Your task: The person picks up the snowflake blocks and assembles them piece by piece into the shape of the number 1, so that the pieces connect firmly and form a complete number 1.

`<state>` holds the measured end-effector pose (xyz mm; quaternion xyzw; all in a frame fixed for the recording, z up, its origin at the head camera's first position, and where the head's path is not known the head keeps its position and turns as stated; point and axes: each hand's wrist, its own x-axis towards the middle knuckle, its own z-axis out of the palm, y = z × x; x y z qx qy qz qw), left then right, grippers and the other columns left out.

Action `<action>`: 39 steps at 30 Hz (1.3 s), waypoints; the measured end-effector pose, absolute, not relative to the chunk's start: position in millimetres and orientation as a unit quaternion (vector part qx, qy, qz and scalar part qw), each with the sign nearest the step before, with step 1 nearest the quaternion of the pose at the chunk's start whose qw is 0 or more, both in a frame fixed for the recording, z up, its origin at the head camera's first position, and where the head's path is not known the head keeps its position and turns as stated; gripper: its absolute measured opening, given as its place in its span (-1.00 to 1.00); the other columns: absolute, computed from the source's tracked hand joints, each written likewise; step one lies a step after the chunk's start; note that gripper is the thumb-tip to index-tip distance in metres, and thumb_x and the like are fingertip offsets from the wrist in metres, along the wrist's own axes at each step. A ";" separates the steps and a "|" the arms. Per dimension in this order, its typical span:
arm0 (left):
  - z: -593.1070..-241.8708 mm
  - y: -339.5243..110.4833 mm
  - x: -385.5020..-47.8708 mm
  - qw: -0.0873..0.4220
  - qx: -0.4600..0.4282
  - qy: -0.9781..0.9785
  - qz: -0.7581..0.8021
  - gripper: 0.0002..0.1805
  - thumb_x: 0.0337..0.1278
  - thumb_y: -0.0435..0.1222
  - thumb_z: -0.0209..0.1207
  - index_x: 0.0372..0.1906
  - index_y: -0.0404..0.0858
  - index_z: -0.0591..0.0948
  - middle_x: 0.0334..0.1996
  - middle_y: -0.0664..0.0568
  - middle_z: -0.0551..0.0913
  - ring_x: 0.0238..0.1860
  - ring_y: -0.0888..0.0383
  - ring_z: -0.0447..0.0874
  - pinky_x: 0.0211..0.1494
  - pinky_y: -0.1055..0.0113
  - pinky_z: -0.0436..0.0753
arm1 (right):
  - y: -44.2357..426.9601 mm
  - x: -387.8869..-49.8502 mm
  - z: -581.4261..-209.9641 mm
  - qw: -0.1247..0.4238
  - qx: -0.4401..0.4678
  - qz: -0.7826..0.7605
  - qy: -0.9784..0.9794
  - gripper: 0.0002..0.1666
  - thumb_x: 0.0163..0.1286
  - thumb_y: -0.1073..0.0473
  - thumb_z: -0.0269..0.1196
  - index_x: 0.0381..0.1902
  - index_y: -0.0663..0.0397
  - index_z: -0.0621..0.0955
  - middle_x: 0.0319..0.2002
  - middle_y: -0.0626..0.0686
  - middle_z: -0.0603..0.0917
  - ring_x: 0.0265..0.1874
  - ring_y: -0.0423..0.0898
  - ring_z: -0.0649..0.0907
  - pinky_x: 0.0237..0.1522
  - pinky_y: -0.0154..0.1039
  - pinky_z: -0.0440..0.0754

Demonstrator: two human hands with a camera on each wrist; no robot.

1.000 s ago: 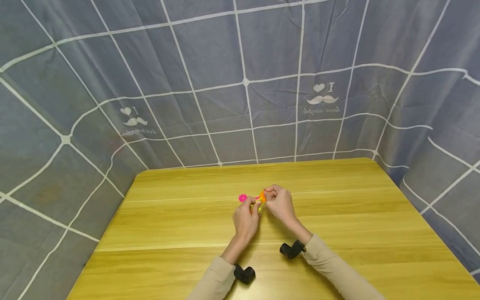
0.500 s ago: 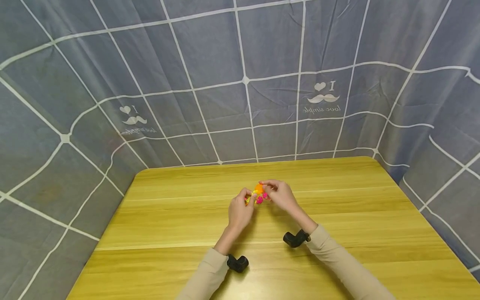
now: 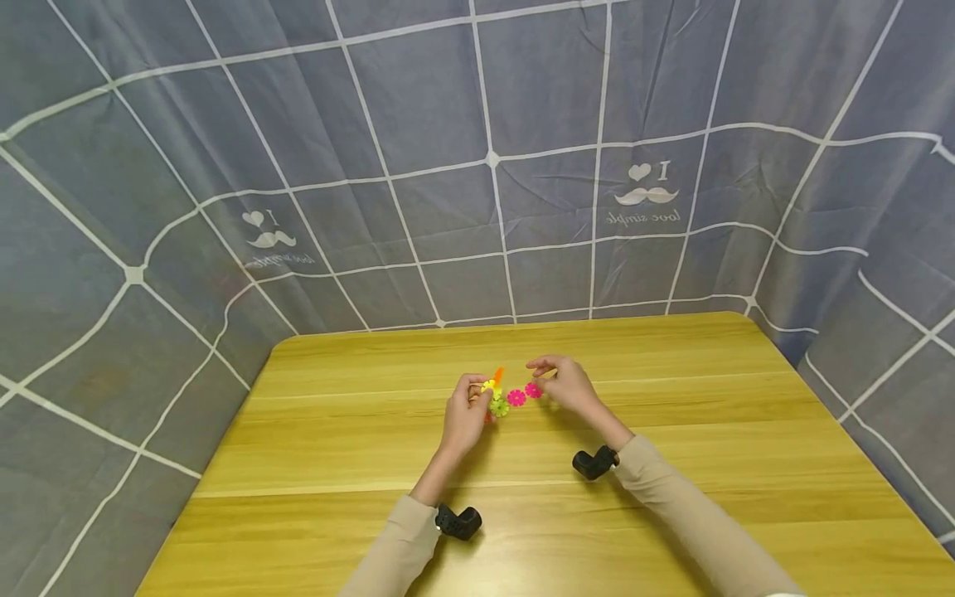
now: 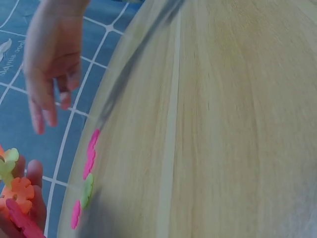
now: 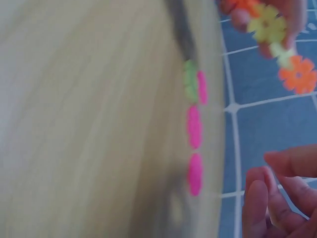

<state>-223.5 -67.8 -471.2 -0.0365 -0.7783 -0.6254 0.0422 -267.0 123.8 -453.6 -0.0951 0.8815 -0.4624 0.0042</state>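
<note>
My left hand pinches a small cluster of joined flower-shaped plastic discs above the table. In the right wrist view it includes a yellow disc, a pale green disc and an orange disc; a pink disc shows in the left wrist view. To the right, my right hand hovers with loosely bent fingers and nothing in them. Loose discs lie below and between the hands: a pink disc, another pink disc and a green disc. Fingers partly cover the cluster.
The wood-grain table spreads around both hands. A grey curtain with white grid lines hangs behind it and along both sides. Each wrist carries a black camera mount.
Both hands were together at the orange disc. The right hand has let go and drawn slightly right; the left has moved left with the cluster, leaving the loose pink discs in plain sight.
</note>
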 end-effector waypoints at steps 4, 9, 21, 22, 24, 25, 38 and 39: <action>-472.1 -71.4 -222.8 0.046 -0.036 -0.774 -0.631 -0.71 0.39 -0.33 -0.01 0.13 -0.34 0.40 -0.29 -0.38 0.58 -0.57 -0.21 0.61 -0.65 0.50 0.37 | 126.9 -271.5 -463.5 0.018 -0.087 -0.429 0.899 -0.63 0.17 0.32 0.31 -0.01 0.19 0.65 -0.16 0.19 0.71 -0.42 -0.01 0.71 -0.35 -0.24 0.56; -474.0 -74.4 -223.0 0.065 -0.031 -0.775 -0.628 -0.67 0.42 -0.20 0.01 0.15 -0.27 0.39 -0.31 -0.32 0.56 -0.57 -0.25 0.59 -0.64 0.52 0.41 | 128.5 -276.7 -471.7 0.038 -0.062 -0.395 0.916 -0.60 0.12 0.25 0.39 -0.03 0.10 0.66 -0.14 0.12 0.73 -0.22 0.00 0.71 -0.14 -0.10 0.56; -473.5 -76.9 -219.5 0.042 -0.060 -0.780 -0.622 -0.64 0.18 -0.34 0.25 0.06 -0.30 0.47 -0.27 -0.06 0.42 -0.53 -0.35 0.61 -0.69 0.60 0.28 | 125.3 -279.8 -474.0 0.051 -0.055 -0.319 0.945 -0.58 0.02 0.09 0.49 -0.13 0.08 0.71 -0.14 0.10 0.76 -0.14 0.04 0.69 -0.21 -0.14 0.57; -473.8 -76.9 -219.1 0.044 -0.060 -0.781 -0.620 -0.66 0.17 -0.35 0.25 0.04 -0.31 0.50 -0.27 -0.06 0.44 -0.53 -0.36 0.61 -0.69 0.60 0.28 | 124.9 -279.5 -473.9 0.051 -0.055 -0.313 0.947 -0.59 0.02 0.08 0.49 -0.14 0.08 0.72 -0.14 0.10 0.76 -0.15 0.04 0.69 -0.23 -0.15 0.57; -474.5 -76.9 -218.5 0.047 -0.061 -0.781 -0.620 -0.68 0.16 -0.36 0.26 0.01 -0.32 0.53 -0.29 -0.06 0.46 -0.50 -0.35 0.61 -0.68 0.61 0.33 | 124.2 -279.2 -474.2 0.051 -0.052 -0.308 0.948 -0.59 0.02 0.08 0.50 -0.15 0.07 0.72 -0.15 0.09 0.76 -0.16 0.02 0.69 -0.25 -0.16 0.56; -474.8 -77.0 -218.3 0.049 -0.062 -0.781 -0.620 -0.69 0.16 -0.36 0.26 0.01 -0.32 0.54 -0.29 -0.06 0.46 -0.49 -0.34 0.62 -0.67 0.61 0.34 | 124.0 -279.3 -474.3 0.051 -0.050 -0.307 0.949 -0.59 0.01 0.08 0.50 -0.16 0.07 0.71 -0.16 0.08 0.76 -0.17 0.02 0.69 -0.25 -0.17 0.56; -481.1 -77.3 -219.7 0.054 -0.070 -0.794 -0.602 -0.70 0.29 -0.25 0.16 0.04 -0.31 0.55 -0.31 -0.11 0.55 -0.40 -0.21 0.70 -0.65 0.58 0.34 | 124.9 -275.3 -477.8 0.050 -0.055 -0.360 0.930 -0.66 0.02 0.19 0.50 -0.25 0.13 0.62 -0.43 0.03 0.67 -0.49 -0.14 0.58 -0.44 -0.32 0.44; -480.9 -77.3 -219.3 0.055 -0.071 -0.795 -0.600 -0.70 0.31 -0.24 0.15 0.04 -0.32 0.55 -0.32 -0.11 0.55 -0.40 -0.20 0.70 -0.65 0.57 0.36 | 124.9 -274.4 -477.2 0.049 -0.056 -0.369 0.927 -0.68 0.03 0.20 0.49 -0.26 0.13 0.63 -0.46 0.02 0.65 -0.52 -0.15 0.56 -0.46 -0.33 0.43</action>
